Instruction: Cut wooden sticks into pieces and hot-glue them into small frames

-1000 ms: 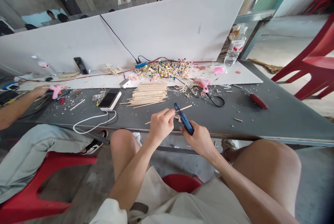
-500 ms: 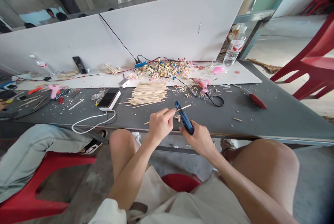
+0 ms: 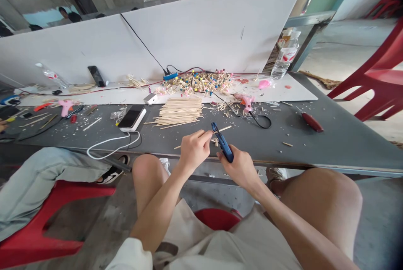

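Note:
My left hand (image 3: 194, 150) pinches a thin wooden stick (image 3: 224, 129) that lies across the front of the grey table (image 3: 330, 140). My right hand (image 3: 241, 168) grips blue-handled cutters (image 3: 222, 142), whose jaws sit around the stick just right of my left fingers. Behind my hands lies a pile of long wooden sticks (image 3: 179, 112). Further back is a heap of small stick pieces with coloured beads (image 3: 201, 82).
A phone on a white power bank (image 3: 132, 118) with a white cable lies to the left. A pink glue gun (image 3: 246, 102) with a black cord, a red-handled tool (image 3: 310, 121) and a water bottle (image 3: 285, 58) are on the right. A seated person's legs (image 3: 37, 182) are at left.
My hands have stayed nearly still with the stick and cutters. The neighbour's arm that reached onto the table at far left has drawn back out of view.

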Available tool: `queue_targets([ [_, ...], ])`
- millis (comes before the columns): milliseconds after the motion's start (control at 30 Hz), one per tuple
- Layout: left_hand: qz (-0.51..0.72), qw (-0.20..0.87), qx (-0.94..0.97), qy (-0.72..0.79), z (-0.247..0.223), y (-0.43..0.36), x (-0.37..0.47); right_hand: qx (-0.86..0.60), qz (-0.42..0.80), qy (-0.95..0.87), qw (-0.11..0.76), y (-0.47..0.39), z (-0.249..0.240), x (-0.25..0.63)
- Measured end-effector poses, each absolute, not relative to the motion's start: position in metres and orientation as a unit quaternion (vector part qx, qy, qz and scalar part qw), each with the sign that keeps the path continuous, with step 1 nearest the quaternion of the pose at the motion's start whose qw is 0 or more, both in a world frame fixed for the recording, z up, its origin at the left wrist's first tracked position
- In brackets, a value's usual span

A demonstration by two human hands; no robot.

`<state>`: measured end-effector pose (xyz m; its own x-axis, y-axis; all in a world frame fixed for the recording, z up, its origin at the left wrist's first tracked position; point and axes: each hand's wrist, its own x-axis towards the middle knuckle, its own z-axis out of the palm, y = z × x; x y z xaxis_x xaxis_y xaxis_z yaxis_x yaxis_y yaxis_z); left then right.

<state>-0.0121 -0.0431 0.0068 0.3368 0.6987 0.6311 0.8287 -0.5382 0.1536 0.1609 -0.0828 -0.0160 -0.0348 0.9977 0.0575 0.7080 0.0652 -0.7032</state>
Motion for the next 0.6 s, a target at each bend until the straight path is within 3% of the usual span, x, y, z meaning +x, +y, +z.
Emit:
queue_targets([
  [600, -0.333, 0.090, -0.804, -0.484, 0.0055, -0.0429, -0.0109, -0.637, 0.245, -0.679, 0.270, -0.0825, -0.0191, 0.1576],
])
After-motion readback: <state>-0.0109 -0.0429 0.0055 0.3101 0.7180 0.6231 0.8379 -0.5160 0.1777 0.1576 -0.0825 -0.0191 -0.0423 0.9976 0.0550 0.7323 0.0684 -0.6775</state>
